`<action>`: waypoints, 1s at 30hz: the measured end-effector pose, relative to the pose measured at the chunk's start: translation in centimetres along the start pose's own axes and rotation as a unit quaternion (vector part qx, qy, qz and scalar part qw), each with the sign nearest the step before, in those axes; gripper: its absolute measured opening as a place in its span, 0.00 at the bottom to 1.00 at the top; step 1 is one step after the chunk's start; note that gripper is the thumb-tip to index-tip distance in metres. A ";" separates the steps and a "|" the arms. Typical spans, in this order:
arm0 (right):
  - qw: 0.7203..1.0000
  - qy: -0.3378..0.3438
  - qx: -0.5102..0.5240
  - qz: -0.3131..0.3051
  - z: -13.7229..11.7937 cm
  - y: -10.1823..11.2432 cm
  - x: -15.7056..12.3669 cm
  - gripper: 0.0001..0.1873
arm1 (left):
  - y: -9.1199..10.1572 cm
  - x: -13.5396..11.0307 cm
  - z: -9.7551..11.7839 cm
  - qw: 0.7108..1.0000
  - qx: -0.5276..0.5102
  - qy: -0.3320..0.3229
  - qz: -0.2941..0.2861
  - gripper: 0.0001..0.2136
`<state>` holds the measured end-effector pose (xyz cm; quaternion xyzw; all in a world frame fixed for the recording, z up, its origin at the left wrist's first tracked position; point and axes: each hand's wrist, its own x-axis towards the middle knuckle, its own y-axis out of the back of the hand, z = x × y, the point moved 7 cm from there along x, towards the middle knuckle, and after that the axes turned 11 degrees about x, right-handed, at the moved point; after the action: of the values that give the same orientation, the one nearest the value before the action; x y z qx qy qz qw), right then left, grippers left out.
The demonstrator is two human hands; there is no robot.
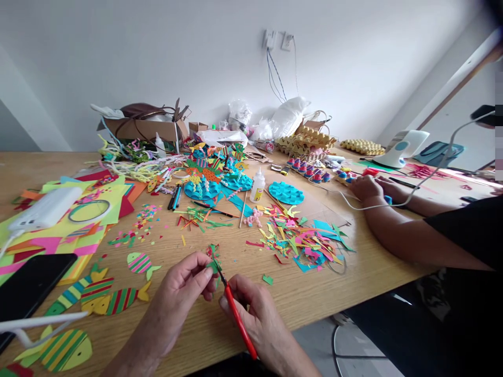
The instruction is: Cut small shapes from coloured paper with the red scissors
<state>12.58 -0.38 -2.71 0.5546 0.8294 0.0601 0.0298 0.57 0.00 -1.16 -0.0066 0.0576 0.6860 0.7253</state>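
Observation:
My left hand (187,285) pinches a small piece of green paper (214,266) between thumb and fingertips. In my right hand (251,303) is a pair of red-handled scissors (238,315), its dark blades meeting the green paper. Small red and green scraps lie on the wood just beyond my fingertips. A loose green scrap (268,279) rests to the right of the scissors. Striped paper fish lie left of my left hand, among them a green and pink one (139,263), a red and green one (124,301) and a large yellow and green one (66,350).
Colourful paper strips (302,238) are heaped ahead on the right. A glue bottle (258,186) stands by a blue disc (286,192). On the left are coloured sheets (118,189), a white power bank (47,207) and a black phone (35,277). Another person's forearm (387,230) rests at right.

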 end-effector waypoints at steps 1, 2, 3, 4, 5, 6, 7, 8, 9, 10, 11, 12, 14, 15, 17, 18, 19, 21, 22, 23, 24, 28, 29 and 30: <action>1.000 0.000 -0.002 0.000 0.1 0.0 0.0 0.15 | 0.0 0.0 0.0 1.000 0.000 0.001 0.002 0.05; 1.000 0.001 -0.003 0.000 0.1 0.0 0.0 0.15 | 0.0 0.0 0.0 1.000 0.001 0.000 0.003 0.05; 1.000 0.002 -0.005 0.001 0.2 0.0 0.0 0.15 | 0.0 0.0 0.1 1.000 0.002 -0.002 0.004 0.05; 1.000 0.003 -0.008 0.002 0.3 0.0 0.0 0.15 | 0.0 0.1 0.2 1.000 0.002 -0.003 0.003 0.05; 1.000 0.005 -0.011 0.003 0.3 0.0 0.0 0.16 | 0.0 0.1 0.2 1.000 0.003 -0.004 0.003 0.05; 1.000 0.007 -0.014 0.004 0.3 0.0 0.0 0.16 | 0.0 0.2 0.2 1.000 0.003 -0.006 0.003 0.05; 1.000 0.009 -0.016 0.004 0.4 0.0 0.0 0.16 | 0.1 0.2 0.3 1.000 0.004 -0.006 0.004 0.05; 1.000 0.011 -0.017 0.005 0.4 0.1 0.1 0.17 | 0.1 0.2 0.3 1.000 0.006 -0.007 0.005 0.05; 1.000 0.012 -0.017 0.006 0.4 0.1 0.1 0.17 | 0.2 0.3 0.3 1.000 0.007 -0.009 0.007 0.06; 1.000 0.012 -0.016 0.006 0.4 0.1 0.1 0.17 | 0.3 0.2 0.3 1.000 0.009 -0.012 0.011 0.06; 1.000 0.011 -0.015 0.006 0.4 0.1 0.1 0.16 | 0.4 0.2 0.3 1.000 0.008 -0.014 0.015 0.05; 1.000 0.009 -0.015 0.006 0.4 0.2 0.2 0.16 | 0.6 0.2 0.3 1.000 0.007 -0.015 0.020 0.05; 1.000 0.004 -0.020 0.006 0.4 0.2 0.2 0.16 | 0.8 0.1 0.2 0.999 0.002 -0.013 0.030 0.04; 1.000 0.001 -0.025 0.004 0.4 0.2 0.2 0.15 | 0.9 0.1 0.1 0.999 0.001 -0.010 0.033 0.04; 0.999 -0.006 -0.039 -0.004 0.2 0.2 0.1 0.14 | 1.0 0.1 0.1 0.999 0.004 -0.009 0.033 0.04; 0.999 -0.009 -0.045 -0.012 0.2 0.1 0.1 0.13 | 0.9 0.1 0.2 0.999 0.009 -0.010 0.031 0.04; 0.999 -0.011 -0.049 -0.018 0.1 0.0 0.0 0.12 | 0.9 0.1 0.2 0.999 0.013 -0.012 0.027 0.04; 0.998 -0.012 -0.051 -0.027 -0.1 -0.1 0.0 0.11 | 0.8 0.2 0.3 0.999 0.018 -0.016 0.021 0.05; 0.998 -0.012 -0.050 -0.028 -0.1 -0.1 -0.1 0.11 | 0.8 0.2 0.4 1.000 0.020 -0.017 0.018 0.05; 0.998 -0.012 -0.047 -0.028 -0.1 -0.1 -0.1 0.11 | 0.7 0.2 0.4 1.000 0.020 -0.017 0.016 0.05; 0.999 -0.011 -0.045 -0.028 -0.2 -0.1 0.0 0.11 | 0.6 0.3 0.4 1.000 0.019 -0.017 0.014 0.05; 0.999 -0.007 -0.030 -0.029 -0.3 -0.1 0.1 0.12 | 0.2 0.3 0.3 1.000 0.017 -0.014 -0.002 0.05; 0.999 -0.006 -0.026 -0.030 -0.3 -0.1 0.1 0.13 | 0.1 0.4 0.2 1.000 0.017 -0.014 -0.009 0.05; 0.999 -0.005 -0.022 -0.030 -0.3 -0.1 0.1 0.13 | -0.1 0.4 0.2 1.000 0.018 -0.015 -0.016 0.05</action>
<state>12.40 -0.34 -2.40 0.5290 0.8440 0.0742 0.0478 0.66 0.38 -0.98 0.0164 0.0588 0.6734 0.7368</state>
